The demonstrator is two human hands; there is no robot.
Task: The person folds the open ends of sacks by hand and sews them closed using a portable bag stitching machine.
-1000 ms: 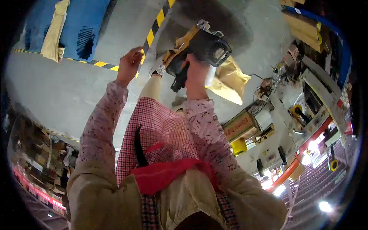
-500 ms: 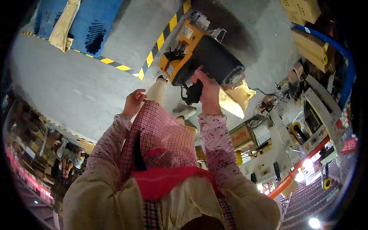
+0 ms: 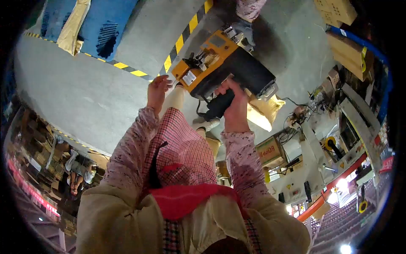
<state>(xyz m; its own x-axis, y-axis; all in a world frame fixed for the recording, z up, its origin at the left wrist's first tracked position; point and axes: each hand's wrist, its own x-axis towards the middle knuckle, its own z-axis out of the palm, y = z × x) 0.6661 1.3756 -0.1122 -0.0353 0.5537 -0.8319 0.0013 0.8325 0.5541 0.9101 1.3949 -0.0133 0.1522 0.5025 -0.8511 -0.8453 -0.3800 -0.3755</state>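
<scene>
An orange and black machine (image 3: 245,70) stands before me, with a small panel and metal fittings on its orange side. From its near side a black handle (image 3: 220,104) sticks out toward me, a dark strap or cable looping beside it. My right hand (image 3: 237,103) is closed around this handle, fingers curled over its top end. Raised just left of the machine's orange corner, my left hand (image 3: 158,91) has loosely bent fingers, with nothing visible in them. Its fingertips are close to the corner, apparently not touching.
Beyond the machine, another person's patterned sleeve or trouser leg (image 3: 250,9) ends in something grey. A blue mat or platform (image 3: 122,25) lies upper left, behind yellow-black floor tape (image 3: 179,43). Cartons (image 3: 270,152), cables and a white machine frame (image 3: 311,165) stand to the right.
The machine now appears slightly lower and turned a little. My left hand has risen toward its orange corner. My right hand has closed round the black handle. Another person's limb has appeared at the top.
</scene>
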